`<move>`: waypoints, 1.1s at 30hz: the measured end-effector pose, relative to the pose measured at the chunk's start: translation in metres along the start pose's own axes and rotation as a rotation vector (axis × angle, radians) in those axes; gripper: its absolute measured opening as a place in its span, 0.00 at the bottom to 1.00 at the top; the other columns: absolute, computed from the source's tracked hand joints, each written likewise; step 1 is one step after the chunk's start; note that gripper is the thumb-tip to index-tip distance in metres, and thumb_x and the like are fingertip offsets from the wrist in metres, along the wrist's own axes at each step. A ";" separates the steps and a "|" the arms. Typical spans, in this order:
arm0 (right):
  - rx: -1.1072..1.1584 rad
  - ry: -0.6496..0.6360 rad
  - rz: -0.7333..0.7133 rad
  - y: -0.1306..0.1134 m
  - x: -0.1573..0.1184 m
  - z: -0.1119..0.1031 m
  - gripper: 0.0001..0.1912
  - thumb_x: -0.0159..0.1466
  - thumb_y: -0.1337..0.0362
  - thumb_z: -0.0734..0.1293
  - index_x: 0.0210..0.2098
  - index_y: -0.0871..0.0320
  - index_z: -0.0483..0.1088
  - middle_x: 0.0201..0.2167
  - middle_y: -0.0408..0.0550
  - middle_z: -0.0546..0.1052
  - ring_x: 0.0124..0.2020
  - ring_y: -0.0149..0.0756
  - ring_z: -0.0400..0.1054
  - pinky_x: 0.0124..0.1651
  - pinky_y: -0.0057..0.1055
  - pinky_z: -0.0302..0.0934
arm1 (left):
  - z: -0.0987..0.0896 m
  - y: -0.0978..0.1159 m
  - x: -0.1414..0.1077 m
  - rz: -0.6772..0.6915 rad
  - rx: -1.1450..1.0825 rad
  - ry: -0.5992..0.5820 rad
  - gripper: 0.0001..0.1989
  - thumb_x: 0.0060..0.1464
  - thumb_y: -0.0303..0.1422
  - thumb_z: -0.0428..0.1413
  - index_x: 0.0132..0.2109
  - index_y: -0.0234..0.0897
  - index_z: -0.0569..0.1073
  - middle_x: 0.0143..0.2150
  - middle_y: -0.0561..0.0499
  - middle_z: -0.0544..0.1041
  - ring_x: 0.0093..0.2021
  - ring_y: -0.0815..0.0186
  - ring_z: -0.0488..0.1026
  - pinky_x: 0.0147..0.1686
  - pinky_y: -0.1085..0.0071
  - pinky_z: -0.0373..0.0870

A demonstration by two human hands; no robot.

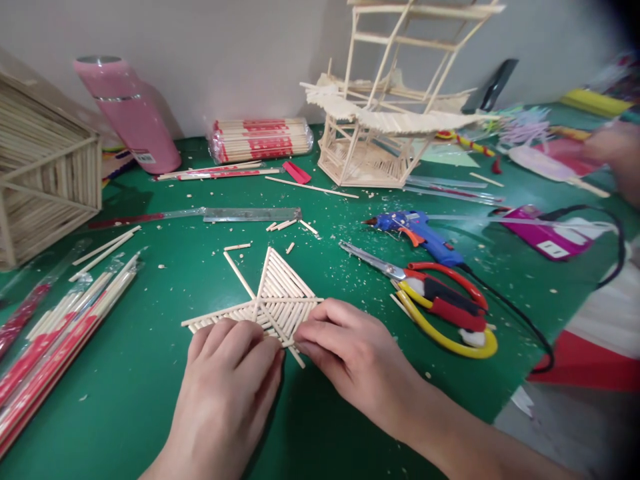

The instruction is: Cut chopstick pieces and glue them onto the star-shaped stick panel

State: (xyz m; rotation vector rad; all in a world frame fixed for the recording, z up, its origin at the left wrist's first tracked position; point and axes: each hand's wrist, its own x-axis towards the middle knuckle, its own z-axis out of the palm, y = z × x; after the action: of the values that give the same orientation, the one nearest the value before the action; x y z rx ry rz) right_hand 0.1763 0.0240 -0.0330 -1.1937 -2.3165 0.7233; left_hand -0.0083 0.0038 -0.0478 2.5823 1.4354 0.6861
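Observation:
A flat panel of thin wooden sticks [285, 283] lies on the green table, its sticks glued in triangular sections that meet at a centre point. My left hand [233, 373] has its fingers curled over the panel's near left edge, partly hiding it. Thumb and fingers of my right hand [357, 353] pinch the end of a short wooden stick [289, 344] at the panel's near right edge. Right of my hands lie scissors with red and yellow handles [440, 307]. Farther back rests a blue glue gun [417, 230], its tip pointing left.
A wooden stick pavilion model [367, 160] stands at the back. Left of it are a wrapped bundle of chopsticks [260, 139], a pink bottle [130, 113] and a slatted stick structure [45, 173]. Packaged chopsticks [70, 340] lie at left. Another person's blurred hand [615, 153] shows far right.

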 end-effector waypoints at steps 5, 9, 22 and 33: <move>0.003 0.003 0.001 0.001 0.001 0.001 0.10 0.65 0.68 0.58 0.34 0.58 0.70 0.32 0.46 0.69 0.34 0.32 0.63 0.35 0.29 0.57 | 0.001 0.003 0.001 -0.019 -0.009 0.003 0.04 0.54 0.27 0.52 0.34 0.39 0.71 0.30 0.52 0.71 0.31 0.63 0.67 0.30 0.65 0.60; 0.006 0.003 0.000 0.001 0.000 0.001 0.09 0.64 0.68 0.58 0.33 0.59 0.70 0.32 0.46 0.69 0.34 0.32 0.63 0.35 0.29 0.57 | 0.001 0.004 0.001 -0.026 -0.006 -0.007 0.04 0.53 0.27 0.52 0.35 0.39 0.71 0.31 0.52 0.71 0.31 0.63 0.67 0.31 0.64 0.60; -0.006 0.011 0.003 0.000 0.000 0.000 0.10 0.64 0.69 0.58 0.32 0.59 0.71 0.31 0.46 0.69 0.33 0.32 0.63 0.34 0.28 0.57 | 0.000 0.005 0.001 -0.022 0.001 -0.016 0.05 0.54 0.27 0.51 0.33 0.39 0.71 0.31 0.52 0.72 0.31 0.64 0.67 0.31 0.65 0.62; -0.011 0.016 -0.023 0.000 0.000 -0.001 0.11 0.65 0.68 0.57 0.33 0.59 0.71 0.31 0.46 0.69 0.33 0.32 0.62 0.34 0.29 0.57 | 0.002 0.003 0.002 0.053 0.040 0.091 0.05 0.50 0.25 0.54 0.34 0.39 0.70 0.30 0.54 0.74 0.30 0.65 0.68 0.34 0.65 0.61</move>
State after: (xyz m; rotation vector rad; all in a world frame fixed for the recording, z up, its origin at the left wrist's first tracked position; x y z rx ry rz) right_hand 0.1770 0.0245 -0.0327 -1.1715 -2.3200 0.6914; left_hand -0.0045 0.0042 -0.0485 2.6605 1.4255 0.8002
